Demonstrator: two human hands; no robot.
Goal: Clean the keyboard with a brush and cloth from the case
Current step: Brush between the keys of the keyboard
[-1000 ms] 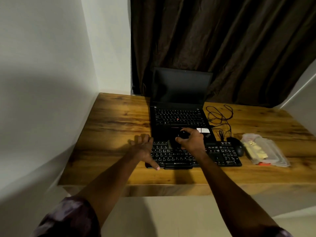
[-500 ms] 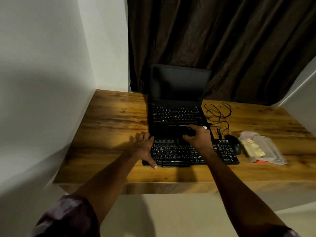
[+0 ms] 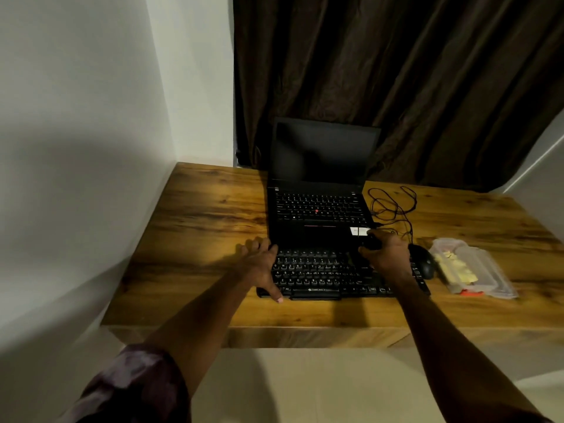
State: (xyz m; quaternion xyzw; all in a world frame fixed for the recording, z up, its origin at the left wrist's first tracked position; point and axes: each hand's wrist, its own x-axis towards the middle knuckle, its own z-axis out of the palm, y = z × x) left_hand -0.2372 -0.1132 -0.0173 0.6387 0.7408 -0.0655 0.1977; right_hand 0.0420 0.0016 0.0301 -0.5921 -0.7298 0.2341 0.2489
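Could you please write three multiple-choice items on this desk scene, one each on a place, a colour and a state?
1. Where does the clear plastic case lie?
A. right of the mouse
B. left of the laptop
C. on the keyboard

2. What colour is the small dot among the laptop keys?
A. blue
B. red
C. green

3. What is the state of the laptop screen?
A. lit
B. folded shut
C. open but dark

Answers:
1 A: the case lies on the wooden desk, past the mouse at the right end of the keyboard.
2 B: a red dot shows mid-keys.
3 C: the lid stands up and the screen is black.
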